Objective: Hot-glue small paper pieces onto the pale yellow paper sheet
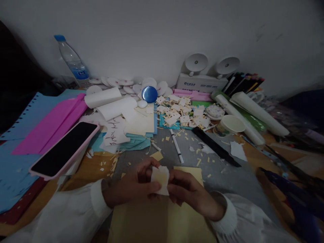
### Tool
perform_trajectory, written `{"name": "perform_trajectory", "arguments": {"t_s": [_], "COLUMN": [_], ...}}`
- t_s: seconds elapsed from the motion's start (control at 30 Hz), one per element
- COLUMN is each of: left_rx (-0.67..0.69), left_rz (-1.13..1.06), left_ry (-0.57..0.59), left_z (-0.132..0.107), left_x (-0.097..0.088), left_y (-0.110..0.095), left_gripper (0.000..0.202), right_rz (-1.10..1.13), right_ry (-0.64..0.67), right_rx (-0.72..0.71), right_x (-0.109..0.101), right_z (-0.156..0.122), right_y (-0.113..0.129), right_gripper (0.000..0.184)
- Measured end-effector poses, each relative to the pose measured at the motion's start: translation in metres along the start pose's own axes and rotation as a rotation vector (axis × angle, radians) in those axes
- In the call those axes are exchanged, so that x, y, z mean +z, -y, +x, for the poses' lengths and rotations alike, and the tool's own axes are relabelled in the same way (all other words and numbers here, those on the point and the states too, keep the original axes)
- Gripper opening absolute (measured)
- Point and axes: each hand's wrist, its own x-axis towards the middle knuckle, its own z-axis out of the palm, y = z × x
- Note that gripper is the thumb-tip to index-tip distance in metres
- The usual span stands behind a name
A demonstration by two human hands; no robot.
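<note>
Wooden surface [83, 173]: carrying a gray mat [227, 182]. Yellow card sheet [141, 224]: lying below both hands. Left hand [138, 185]: pinching a paper piece [162, 176], fingers closed. Right hand [193, 194]: gripping its opposite edge, fingers likewise closed. Piece: sitting between them; light, even pressure probably sparing it creases.

Capped water bottle [72, 60], pink-cased phone [65, 148], paper cup [220, 128]

Print [189, 84] on wht box [199, 80], scrawl [113, 130] on paper [122, 135]: illeg.
</note>
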Motion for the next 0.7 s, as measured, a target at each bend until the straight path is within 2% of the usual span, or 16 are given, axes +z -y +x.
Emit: {"name": "perform_trajectory", "arguments": {"t_s": [0.17,0.43,0.7], "left_rx": [-0.009,-0.025,-0.035], "left_rz": [0.033,0.053,0.092], "left_ry": [-0.006,-0.008,0.0], "left_z": [0.0,-0.001,0.001], "left_x": [0.005,0.005,0.006], "left_y": [-0.003,-0.003,-0.005], "left_gripper": [0.035,0.034,0.036], "right_rz": [-0.076,-0.197,-0.249], "right_ry": [-0.01,-0.046,-0.064], "right_rx": [0.036,-0.013,-0.079], "right_x": [0.002,0.009,0.01], "right_z": [0.0,0.002,0.004], "right_y": [-0.006,-0.006,-0.012], "right_gripper": [0.043,0.046,0.033]}}
